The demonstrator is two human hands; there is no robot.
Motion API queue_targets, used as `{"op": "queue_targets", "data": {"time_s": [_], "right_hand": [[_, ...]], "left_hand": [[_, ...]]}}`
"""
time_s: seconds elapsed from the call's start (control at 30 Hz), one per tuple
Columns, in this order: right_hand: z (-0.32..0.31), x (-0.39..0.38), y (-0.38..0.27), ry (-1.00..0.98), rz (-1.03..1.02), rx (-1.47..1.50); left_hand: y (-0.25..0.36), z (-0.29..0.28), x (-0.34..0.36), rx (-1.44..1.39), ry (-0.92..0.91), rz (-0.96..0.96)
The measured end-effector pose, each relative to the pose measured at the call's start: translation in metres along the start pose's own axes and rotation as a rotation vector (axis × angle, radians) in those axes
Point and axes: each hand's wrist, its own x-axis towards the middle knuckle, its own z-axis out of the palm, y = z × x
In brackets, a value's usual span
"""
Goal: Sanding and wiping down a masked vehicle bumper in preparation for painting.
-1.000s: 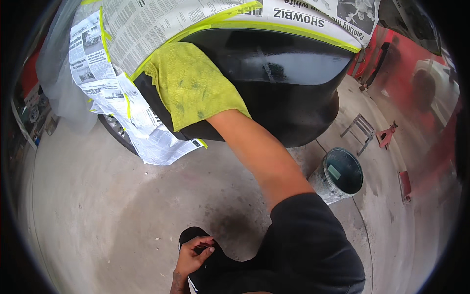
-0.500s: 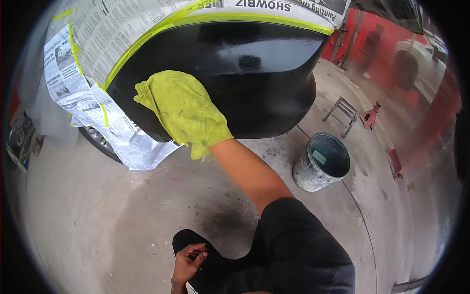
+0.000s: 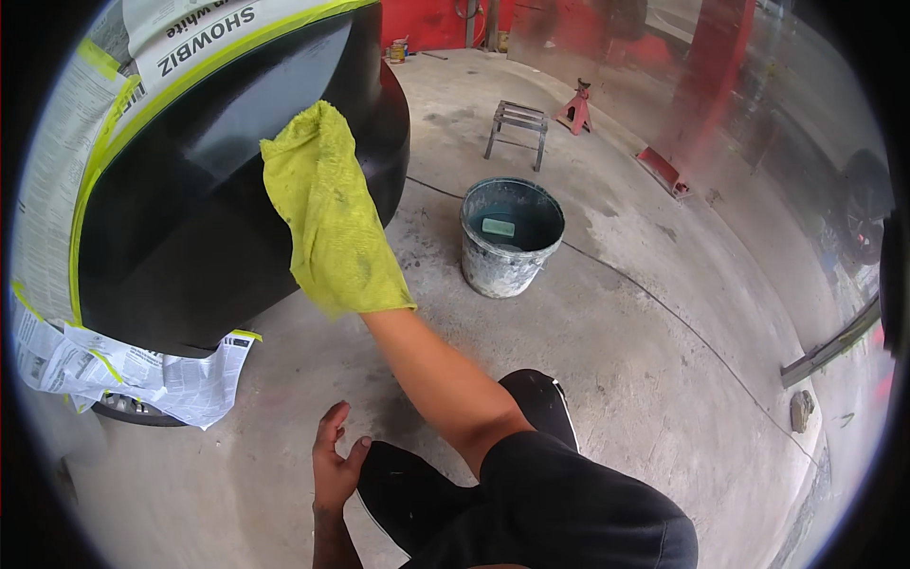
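A yellow-green cloth (image 3: pixel 332 218) wraps over my right hand, so its fingers are hidden; only the right forearm (image 3: pixel 427 379) shows below it. The cloth lies against or just in front of a glossy black car body panel (image 3: pixel 190 237), near the panel's right end; I cannot tell whether it touches. Held low beside my knee, my left hand (image 3: pixel 336 460) is open and empty, with its thumb apart from the fingers. Newspaper (image 3: pixel 204 38) and bright yellow masking tape (image 3: pixel 100 156) border the panel. More newspaper (image 3: pixel 204 384) hangs below it over a wheel (image 3: pixel 137 412).
A grimy bucket (image 3: pixel 502 270) with dark liquid and a pale green block (image 3: pixel 498 228) stands right of the panel. Behind it are a small metal stool (image 3: pixel 519 119) and a red jack stand (image 3: pixel 576 109). A thin cable (image 3: pixel 654 299) crosses the concrete floor. Plastic sheeting hangs at right.
The view has swung to the right. My right hand has carried the cloth rightward across the panel toward its end. My left hand has risen a little and its curled fingers have spread.
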Motion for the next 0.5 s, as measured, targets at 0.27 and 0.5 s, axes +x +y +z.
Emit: {"op": "queue_targets", "data": {"time_s": [0.27,0.5], "right_hand": [[-0.146,-0.131,-0.011,-0.198,0.717,0.154],[-0.366,0.010,-0.109,-0.238,0.436,-1.112]], "left_hand": [[-0.049,0.059,0.105,0.251,0.071,0.099],[-0.073,0.073,0.058,-0.359,0.426,-0.316]]}}
